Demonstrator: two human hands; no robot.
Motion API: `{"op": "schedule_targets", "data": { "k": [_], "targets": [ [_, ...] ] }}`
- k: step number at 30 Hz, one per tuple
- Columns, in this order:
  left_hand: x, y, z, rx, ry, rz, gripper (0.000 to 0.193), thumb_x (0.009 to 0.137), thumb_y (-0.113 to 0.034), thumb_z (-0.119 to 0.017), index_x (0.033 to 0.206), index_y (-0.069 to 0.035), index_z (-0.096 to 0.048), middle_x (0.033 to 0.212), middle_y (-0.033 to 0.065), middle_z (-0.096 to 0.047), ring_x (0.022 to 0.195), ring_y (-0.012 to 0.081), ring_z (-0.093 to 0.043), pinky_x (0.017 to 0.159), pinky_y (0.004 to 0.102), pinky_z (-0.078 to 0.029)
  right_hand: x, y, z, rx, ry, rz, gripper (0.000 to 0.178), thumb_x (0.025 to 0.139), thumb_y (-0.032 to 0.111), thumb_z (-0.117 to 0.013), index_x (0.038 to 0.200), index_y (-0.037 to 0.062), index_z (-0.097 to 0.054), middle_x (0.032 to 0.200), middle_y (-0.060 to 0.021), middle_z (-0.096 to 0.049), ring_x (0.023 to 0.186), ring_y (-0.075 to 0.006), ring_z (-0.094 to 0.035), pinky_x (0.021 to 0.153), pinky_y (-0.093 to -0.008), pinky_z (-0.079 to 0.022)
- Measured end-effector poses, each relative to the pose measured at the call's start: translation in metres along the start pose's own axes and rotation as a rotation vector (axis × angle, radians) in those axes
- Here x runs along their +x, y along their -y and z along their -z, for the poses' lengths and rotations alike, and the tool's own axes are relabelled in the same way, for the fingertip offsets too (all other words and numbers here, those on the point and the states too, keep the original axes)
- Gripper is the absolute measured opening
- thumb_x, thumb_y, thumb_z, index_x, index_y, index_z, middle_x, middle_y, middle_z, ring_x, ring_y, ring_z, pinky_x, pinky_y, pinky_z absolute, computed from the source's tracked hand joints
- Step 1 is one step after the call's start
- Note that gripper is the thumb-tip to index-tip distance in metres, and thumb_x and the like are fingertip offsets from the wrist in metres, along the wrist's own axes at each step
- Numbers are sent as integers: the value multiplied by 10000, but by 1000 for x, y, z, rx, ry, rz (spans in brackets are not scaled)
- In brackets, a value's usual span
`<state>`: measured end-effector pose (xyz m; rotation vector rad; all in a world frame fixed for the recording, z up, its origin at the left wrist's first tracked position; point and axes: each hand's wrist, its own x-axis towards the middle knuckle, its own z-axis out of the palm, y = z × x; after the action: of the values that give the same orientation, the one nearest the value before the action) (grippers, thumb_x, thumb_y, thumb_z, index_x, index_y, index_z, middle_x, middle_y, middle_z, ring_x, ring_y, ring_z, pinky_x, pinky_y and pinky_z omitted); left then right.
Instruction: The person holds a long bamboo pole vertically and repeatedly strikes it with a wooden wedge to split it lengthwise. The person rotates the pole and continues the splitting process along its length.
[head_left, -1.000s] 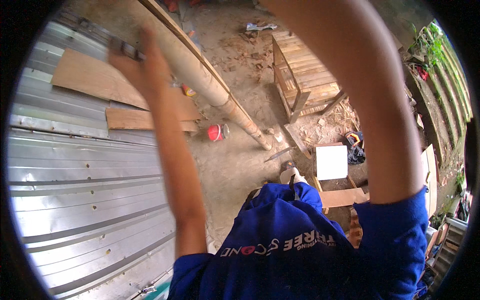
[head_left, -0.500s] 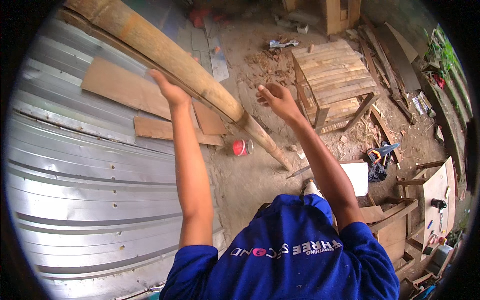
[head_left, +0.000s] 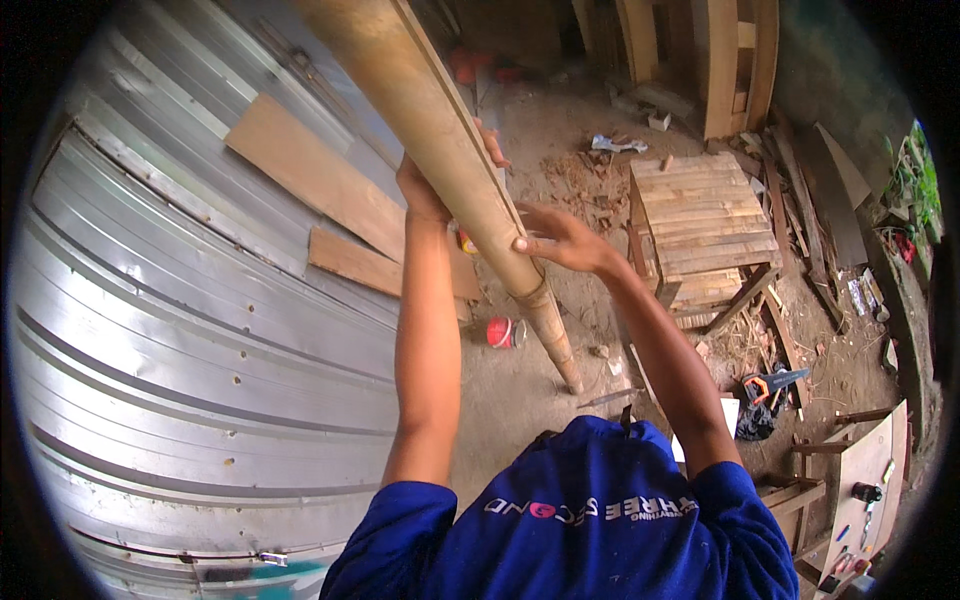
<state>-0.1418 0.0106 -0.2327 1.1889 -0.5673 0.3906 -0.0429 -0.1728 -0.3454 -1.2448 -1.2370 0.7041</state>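
Note:
A long, thick bamboo pole (head_left: 450,150) rises from the dirt floor, leaning up and to the left, its top out of view. My left hand (head_left: 424,192) is wrapped behind it from the left, with fingertips showing at its right side. Lower down, my right hand (head_left: 562,240) grips the right side, thumb on the front and fingers partly hidden behind. A straight split or groove runs along the pole's right edge. The pole's foot stands on the ground near a red tin (head_left: 500,332).
Corrugated metal sheeting (head_left: 200,370) fills the left, with brown boards (head_left: 310,180) against it. To the right stand a slatted bamboo table (head_left: 705,215), a handsaw (head_left: 780,383) on black plastic and a wooden bench (head_left: 865,490) holding small tools. Loose planks (head_left: 800,220) lie farther right.
The pole has swung more upright, its top shifting right, and its groove now shows on the right edge. My left hand has closed around it; my right hand has come onto it.

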Motion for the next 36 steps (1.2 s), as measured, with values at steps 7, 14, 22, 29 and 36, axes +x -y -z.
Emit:
{"op": "schedule_targets", "data": {
  "k": [7,14,22,29,36],
  "targets": [
    [4,3,-25,194,-581,-61,737,967,-618,-354,1331,8,-491,1214,174,-594,1109,348,-597,976,503,-480,6,-5,-25,-58,-92,16,723,816,544,-754,1237,-22,-600,1112,-206,-669,1044,-267,-641,894,-401,-514],
    [4,-15,-50,807,-590,-154,617,940,-421,-670,1303,37,-475,1251,123,-574,1135,194,-528,1002,324,-401,33,8,-16,-119,-178,-27,749,820,573,-735,1220,-45,-596,1112,-215,-656,1046,-300,-632,878,-423,-518],
    [16,-29,-66,950,-529,-48,518,928,-341,-688,1254,39,-555,1133,86,-630,1048,162,-565,946,286,-428,113,148,36,-13,-510,533,847,869,589,-668,1362,-64,-448,1205,-242,-613,1130,-290,-598,954,-423,-478],
    [90,-92,-81,932,-430,-350,808,955,-571,-534,1463,19,-318,1418,158,-438,1321,252,-418,1077,376,-358,141,237,38,-23,-469,618,737,922,589,-590,1248,-68,-526,1098,-190,-640,1031,-234,-608,908,-374,-481],
    [216,-215,-118,1364,-494,-955,622,820,-325,-766,1309,-24,-526,1222,178,-616,1111,261,-602,971,361,-462,151,281,60,-172,-386,610,751,988,554,-493,1393,-74,-418,1279,-254,-566,1178,-298,-562,1041,-406,-423]
  ]
}}
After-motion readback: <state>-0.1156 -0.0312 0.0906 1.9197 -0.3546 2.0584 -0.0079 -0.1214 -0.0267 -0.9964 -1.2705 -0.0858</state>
